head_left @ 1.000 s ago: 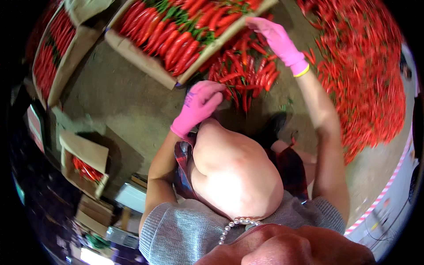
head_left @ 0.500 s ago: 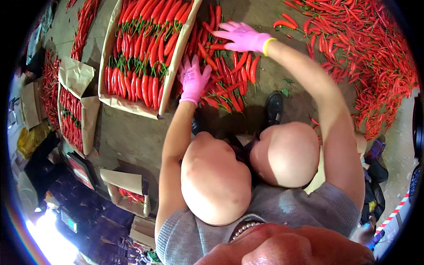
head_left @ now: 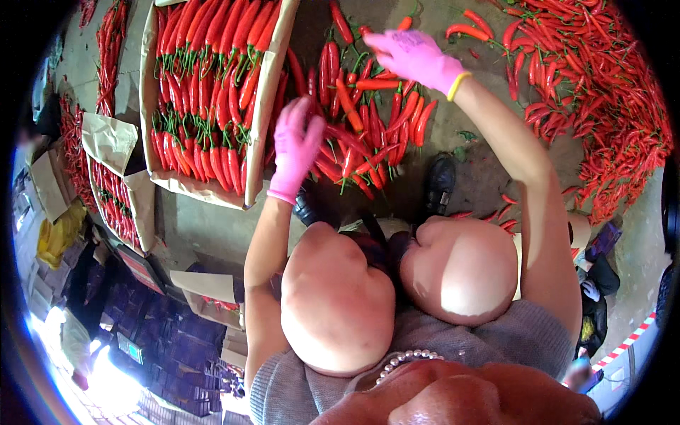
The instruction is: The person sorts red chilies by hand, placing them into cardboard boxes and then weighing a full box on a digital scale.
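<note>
Both my hands wear pink gloves. My left hand (head_left: 294, 145) hovers over the right edge of a paper-lined box (head_left: 273, 92), its thumb apart from the fingers, nothing visible in it. Rows of red chili peppers (head_left: 205, 95) with green stems fill that box. Farther right, my right hand (head_left: 418, 60) stretches its fingers leftward over a loose pile of chili peppers (head_left: 361, 131) on the floor. One red chili shows at its fingertips, but I cannot see a grip on it.
A large heap of chili peppers (head_left: 602, 92) spreads across the right side. To the left stand a smaller paper-lined box (head_left: 117, 202) of chilies and a long strip of chilies (head_left: 111, 57). Another carton (head_left: 205, 287) is behind on the left. My shoe (head_left: 439, 184) is near the pile.
My left hand has drawn slightly back and left from the pile, toward the box edge. My right hand has shifted right, its fingers closer together. The whole view has moved a little.
</note>
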